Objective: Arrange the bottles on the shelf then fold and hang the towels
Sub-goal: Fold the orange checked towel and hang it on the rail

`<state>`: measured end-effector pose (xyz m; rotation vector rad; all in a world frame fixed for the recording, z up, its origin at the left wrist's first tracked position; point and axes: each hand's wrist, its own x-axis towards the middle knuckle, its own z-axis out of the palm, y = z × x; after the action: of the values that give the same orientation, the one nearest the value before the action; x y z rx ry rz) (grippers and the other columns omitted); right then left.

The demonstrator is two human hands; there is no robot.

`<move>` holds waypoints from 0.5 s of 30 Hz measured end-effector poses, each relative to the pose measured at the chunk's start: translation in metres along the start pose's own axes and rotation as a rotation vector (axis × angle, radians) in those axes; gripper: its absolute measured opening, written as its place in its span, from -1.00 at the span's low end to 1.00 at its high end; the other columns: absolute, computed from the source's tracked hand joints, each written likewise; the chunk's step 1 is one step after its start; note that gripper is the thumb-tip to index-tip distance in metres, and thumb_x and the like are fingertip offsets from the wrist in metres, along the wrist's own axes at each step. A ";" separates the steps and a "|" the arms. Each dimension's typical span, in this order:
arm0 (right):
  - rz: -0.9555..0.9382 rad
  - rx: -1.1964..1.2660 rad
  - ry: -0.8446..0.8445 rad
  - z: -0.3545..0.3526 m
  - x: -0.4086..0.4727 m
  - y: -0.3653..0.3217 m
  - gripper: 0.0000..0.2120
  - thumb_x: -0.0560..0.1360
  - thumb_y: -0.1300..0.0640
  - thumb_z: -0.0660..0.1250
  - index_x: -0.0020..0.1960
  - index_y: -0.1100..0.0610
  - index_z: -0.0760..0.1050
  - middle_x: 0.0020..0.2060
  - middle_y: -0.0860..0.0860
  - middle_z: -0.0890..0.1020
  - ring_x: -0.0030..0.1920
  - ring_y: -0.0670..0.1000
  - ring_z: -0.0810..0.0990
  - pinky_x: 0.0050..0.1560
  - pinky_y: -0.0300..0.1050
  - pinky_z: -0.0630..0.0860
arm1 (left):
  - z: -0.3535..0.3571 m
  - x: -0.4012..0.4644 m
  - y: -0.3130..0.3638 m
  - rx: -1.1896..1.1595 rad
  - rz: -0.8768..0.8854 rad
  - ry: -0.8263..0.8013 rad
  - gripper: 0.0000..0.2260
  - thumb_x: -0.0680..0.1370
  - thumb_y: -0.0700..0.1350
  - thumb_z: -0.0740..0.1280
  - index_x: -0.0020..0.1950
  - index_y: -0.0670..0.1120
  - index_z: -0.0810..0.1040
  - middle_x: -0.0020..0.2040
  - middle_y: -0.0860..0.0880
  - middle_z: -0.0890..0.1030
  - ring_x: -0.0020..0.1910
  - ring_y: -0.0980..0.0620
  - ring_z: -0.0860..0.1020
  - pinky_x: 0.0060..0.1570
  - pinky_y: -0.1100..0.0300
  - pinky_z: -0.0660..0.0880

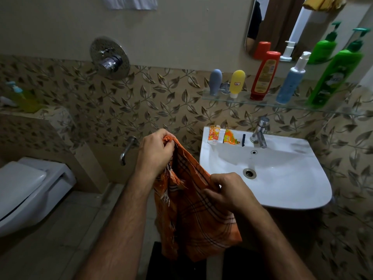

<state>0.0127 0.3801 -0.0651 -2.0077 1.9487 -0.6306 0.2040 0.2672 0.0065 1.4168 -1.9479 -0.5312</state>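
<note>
An orange checked towel hangs in front of me, left of the washbasin. My left hand grips its fringed top corner, held high. Lower and to the right, my right hand pinches another edge of the towel. On the glass shelf above the basin several bottles stand in a row: a grey tube, a yellow tube, a red bottle, a blue pump bottle and a tall green pump bottle.
The white washbasin with its tap carries small tubes on its rim. A mirror hangs above the shelf. A toilet stands at the left, a wall spout and shower mixer on the tiled wall.
</note>
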 end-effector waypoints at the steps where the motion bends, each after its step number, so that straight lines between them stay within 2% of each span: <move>1: 0.000 0.003 0.018 0.000 -0.001 -0.001 -0.67 0.43 -0.18 0.25 -0.35 0.03 0.36 -0.43 0.00 0.55 -0.37 0.01 0.52 -0.29 0.05 0.52 | 0.000 0.000 0.000 -0.004 0.002 0.002 -0.87 0.56 -0.13 0.31 0.07 -0.06 0.61 -0.10 0.06 0.60 -0.16 0.18 0.52 -0.32 0.44 0.29; 3: 0.004 0.026 0.030 -0.001 -0.002 -0.002 -0.70 0.42 -0.24 0.21 -0.28 -0.02 0.40 -0.37 -0.04 0.59 -0.34 -0.02 0.56 -0.28 0.03 0.54 | 0.000 0.001 0.000 -0.015 0.001 0.005 -0.88 0.56 -0.14 0.31 0.06 -0.06 0.61 -0.10 0.06 0.61 -0.12 0.15 0.54 -0.31 0.43 0.30; 6: 0.035 0.090 0.038 0.000 -0.002 -0.001 -0.79 0.50 -0.12 0.37 -0.21 -0.14 0.36 -0.28 -0.09 0.64 -0.25 -0.06 0.59 -0.23 -0.03 0.55 | -0.001 0.001 0.001 -0.033 0.001 0.005 -0.89 0.56 -0.14 0.32 0.04 -0.05 0.60 -0.10 0.05 0.62 -0.11 0.14 0.56 -0.30 0.41 0.33; 8: 0.038 0.113 0.060 -0.001 -0.001 -0.001 -0.88 0.50 -0.04 0.41 -0.07 -0.15 0.46 -0.21 -0.07 0.69 -0.22 -0.06 0.63 -0.19 -0.03 0.59 | -0.001 0.001 0.003 -0.035 0.004 0.003 -0.89 0.57 -0.12 0.31 0.05 -0.04 0.60 -0.10 0.06 0.61 -0.13 0.15 0.56 -0.31 0.41 0.34; 10: 0.045 0.145 0.031 -0.004 0.000 -0.001 -0.84 0.50 -0.03 0.43 0.07 -0.13 0.57 -0.14 -0.08 0.72 -0.18 -0.13 0.66 -0.11 -0.07 0.63 | -0.002 0.001 0.004 -0.027 0.005 0.003 -0.89 0.57 -0.12 0.31 0.05 -0.03 0.60 -0.10 0.06 0.60 -0.14 0.16 0.55 -0.33 0.42 0.31; 12: 0.045 0.148 -0.016 -0.006 0.000 -0.001 -0.84 0.48 -0.04 0.45 0.05 -0.08 0.63 -0.13 -0.11 0.72 -0.15 -0.19 0.66 -0.07 -0.11 0.63 | -0.002 0.001 0.004 -0.018 0.006 0.004 -0.89 0.57 -0.12 0.31 0.06 -0.04 0.59 -0.11 0.06 0.61 -0.16 0.17 0.55 -0.34 0.43 0.29; 15: 0.045 0.118 0.003 -0.010 0.001 0.003 -0.82 0.42 -0.14 0.48 -0.16 -0.05 0.59 -0.23 -0.10 0.70 -0.21 -0.16 0.65 -0.19 -0.10 0.61 | -0.001 0.002 0.002 -0.009 0.006 -0.007 -0.90 0.58 -0.12 0.31 0.05 -0.02 0.58 -0.15 0.10 0.57 -0.20 0.23 0.52 -0.36 0.44 0.29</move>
<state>0.0053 0.3801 -0.0581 -1.8885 1.9058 -0.7201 0.2032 0.2658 0.0087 1.4047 -1.9530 -0.5420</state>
